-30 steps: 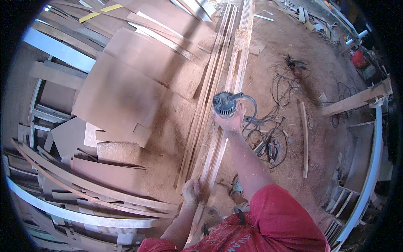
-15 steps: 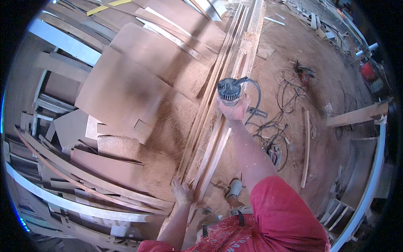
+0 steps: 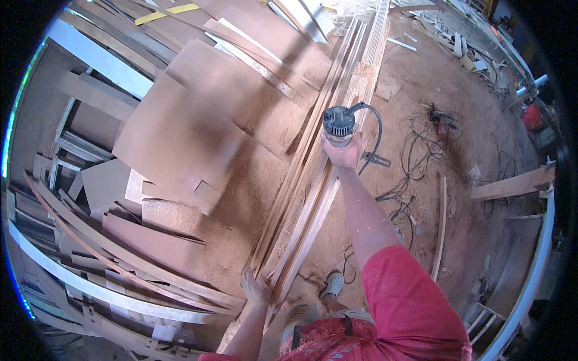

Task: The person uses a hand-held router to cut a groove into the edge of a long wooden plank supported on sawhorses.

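My right hand (image 3: 343, 153) wraps round the lower body of a dark handheld router (image 3: 338, 123). The router stands upright on long pale wooden strips (image 3: 313, 201), and a black cord loops from its top. A dark guide bar (image 3: 377, 159) juts out to its right. My fingers hide most of the base, and the bit is out of sight. Nearer to me, my left hand (image 3: 257, 290) is closed over the near part of the strips, its fingers bent at their left side. Wood shavings (image 3: 361, 77) lie on the strips beyond the router.
Brown sheets (image 3: 174, 129) and boards (image 3: 156, 231) cover the left side. To the right, tangled black cables (image 3: 409, 174) lie on the dusty floor near a red and dark power tool (image 3: 444, 123). A loose narrow batten (image 3: 442, 225) and a wooden beam (image 3: 512, 183) are farther right.
The router and my right hand have moved a little farther away along the strips. My left hand keeps about the same place on the wood. The whole view has shifted slightly.
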A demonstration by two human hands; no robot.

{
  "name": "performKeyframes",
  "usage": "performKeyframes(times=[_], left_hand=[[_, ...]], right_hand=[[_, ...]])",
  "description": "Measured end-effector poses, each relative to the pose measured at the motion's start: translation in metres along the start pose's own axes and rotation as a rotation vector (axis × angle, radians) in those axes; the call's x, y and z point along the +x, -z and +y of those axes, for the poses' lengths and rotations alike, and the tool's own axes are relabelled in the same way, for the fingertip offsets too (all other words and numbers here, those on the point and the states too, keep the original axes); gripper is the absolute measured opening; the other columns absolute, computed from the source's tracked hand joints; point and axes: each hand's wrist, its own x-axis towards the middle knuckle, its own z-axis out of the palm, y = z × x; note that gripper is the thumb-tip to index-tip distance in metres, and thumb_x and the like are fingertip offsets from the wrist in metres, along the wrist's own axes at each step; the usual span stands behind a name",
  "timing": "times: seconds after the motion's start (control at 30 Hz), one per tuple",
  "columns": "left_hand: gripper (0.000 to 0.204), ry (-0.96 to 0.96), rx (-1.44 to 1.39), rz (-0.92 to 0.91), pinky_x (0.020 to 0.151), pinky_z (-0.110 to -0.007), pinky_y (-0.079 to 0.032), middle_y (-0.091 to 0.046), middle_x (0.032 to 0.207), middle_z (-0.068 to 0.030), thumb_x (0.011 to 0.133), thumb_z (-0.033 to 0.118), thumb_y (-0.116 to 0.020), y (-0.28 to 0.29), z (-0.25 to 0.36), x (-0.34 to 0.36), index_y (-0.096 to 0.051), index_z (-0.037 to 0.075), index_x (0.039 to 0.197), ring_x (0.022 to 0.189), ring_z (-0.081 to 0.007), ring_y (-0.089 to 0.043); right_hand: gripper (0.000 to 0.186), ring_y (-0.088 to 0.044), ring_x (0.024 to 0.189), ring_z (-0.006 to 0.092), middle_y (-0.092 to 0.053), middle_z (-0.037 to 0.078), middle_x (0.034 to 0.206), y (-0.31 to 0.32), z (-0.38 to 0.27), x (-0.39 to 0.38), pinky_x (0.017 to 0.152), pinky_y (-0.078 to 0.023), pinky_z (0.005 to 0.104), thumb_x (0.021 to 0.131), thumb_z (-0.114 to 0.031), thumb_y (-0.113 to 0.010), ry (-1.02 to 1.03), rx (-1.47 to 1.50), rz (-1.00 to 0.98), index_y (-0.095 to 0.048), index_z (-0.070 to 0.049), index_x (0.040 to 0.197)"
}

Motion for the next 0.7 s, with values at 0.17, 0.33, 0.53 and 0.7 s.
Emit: performKeyframes(times=[0.17,0.33,0.53,0.7], left_hand=[[0.037,-0.073,0.023,0.059,0.118,-0.058,-0.042,-0.067,0.143,-0.0271,0.099,0.012,-0.059,-0.004,-0.007,0.0,-0.066,0.003,0.134,0.134,-0.049,-0.061],[0.037,-0.033,0.049,-0.008,0.122,-0.06,-0.037,-0.067,0.147,-0.0249,0.099,0.013,-0.057,-0.002,-0.004,-0.001,-0.068,0.0,0.132,0.141,-0.0442,-0.058],[0.033,-0.099,0.064,0.014,0.121,-0.059,-0.039,-0.07,0.139,-0.0232,0.099,0.013,-0.058,0.003,0.003,0.002,-0.071,0.001,0.126,0.135,-0.0428,-0.06],[0.032,-0.106,0.057,0.019,0.12,-0.058,-0.04,-0.071,0.136,-0.0213,0.097,0.014,-0.059,0.005,0.007,0.0,-0.072,0.002,0.124,0.131,-0.0426,-0.062]], right_hand=[[0.064,-0.067,0.126,0.0404,-0.079,0.014,0.119,0.004,-0.006,0.02,0.112,-0.051,0.0545,0.07,-0.044,-0.099,-0.024,0.004,-0.088,-0.079,-0.012,0.121],[0.062,-0.069,0.118,0.0402,-0.079,0.014,0.12,0.002,-0.004,0.039,0.109,-0.051,0.0535,0.07,-0.043,-0.099,-0.059,0.077,-0.087,-0.08,-0.014,0.122],[0.064,-0.068,0.121,0.0413,-0.079,0.016,0.12,-0.01,0.007,0.069,0.111,-0.05,0.0545,0.07,-0.043,-0.099,-0.005,-0.02,-0.034,-0.079,-0.013,0.123],[0.063,-0.066,0.122,0.0425,-0.078,0.017,0.121,-0.023,0.021,0.096,0.111,-0.05,0.0557,0.071,-0.043,-0.098,0.036,-0.048,0.01,-0.079,-0.012,0.122]])
